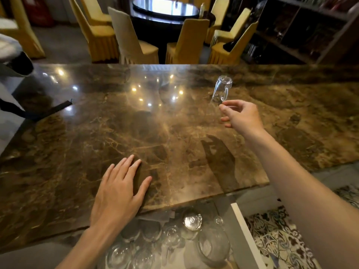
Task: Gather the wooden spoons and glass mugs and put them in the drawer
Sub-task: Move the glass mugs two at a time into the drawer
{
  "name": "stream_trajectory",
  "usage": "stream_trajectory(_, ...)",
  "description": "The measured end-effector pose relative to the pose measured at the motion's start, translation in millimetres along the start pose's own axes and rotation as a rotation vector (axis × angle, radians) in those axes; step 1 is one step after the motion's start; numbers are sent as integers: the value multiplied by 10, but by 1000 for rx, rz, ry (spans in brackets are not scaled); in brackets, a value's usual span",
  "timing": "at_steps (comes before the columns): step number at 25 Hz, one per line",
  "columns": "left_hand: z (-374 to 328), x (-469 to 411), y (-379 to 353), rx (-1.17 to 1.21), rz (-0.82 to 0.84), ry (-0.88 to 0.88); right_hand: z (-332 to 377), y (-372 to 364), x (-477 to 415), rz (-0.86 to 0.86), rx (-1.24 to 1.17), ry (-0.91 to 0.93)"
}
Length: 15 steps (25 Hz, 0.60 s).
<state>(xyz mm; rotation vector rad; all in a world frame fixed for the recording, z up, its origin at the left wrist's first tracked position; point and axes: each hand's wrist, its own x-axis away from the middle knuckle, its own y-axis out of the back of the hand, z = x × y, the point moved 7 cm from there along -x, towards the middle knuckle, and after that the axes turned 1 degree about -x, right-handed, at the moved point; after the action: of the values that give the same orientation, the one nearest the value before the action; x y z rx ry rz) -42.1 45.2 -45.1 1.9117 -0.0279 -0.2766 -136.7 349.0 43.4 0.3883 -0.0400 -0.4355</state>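
A small clear glass mug (222,88) hangs upside down above the brown marble counter (174,136), tilted, its handle toward me. My right hand (240,114) pinches its rim between thumb and forefinger. My left hand (120,189) lies flat on the counter near its front edge, fingers spread, holding nothing. Below the counter edge a drawer (246,235) stands open, holding several clear glasses (192,220) and a glass jug (212,245). No wooden spoon is in view.
A dark strap (48,110) and a grey-white cloth object (11,61) lie at the counter's left end. Beyond the counter stand yellow-covered chairs (132,39) around a round dark table (165,8). Dark shelving (303,28) fills the back right. A patterned floor (281,239) lies right of the drawer.
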Motion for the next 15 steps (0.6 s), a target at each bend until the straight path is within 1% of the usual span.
stream_trajectory(4,-48,-27,29,-24,-9,17,-164,27,-448,-119,14,-21)
stream_trajectory(10,-128,-121,45,54,29,-1,-397,12,-980,-268,215,-53)
stream_trajectory(13,-202,-145,64,194,39,-5,-469,-20,-1213,-263,269,-98)
stream_trajectory(15,-264,-210,124,250,20,-57,-477,-43,-1348,-255,294,-83)
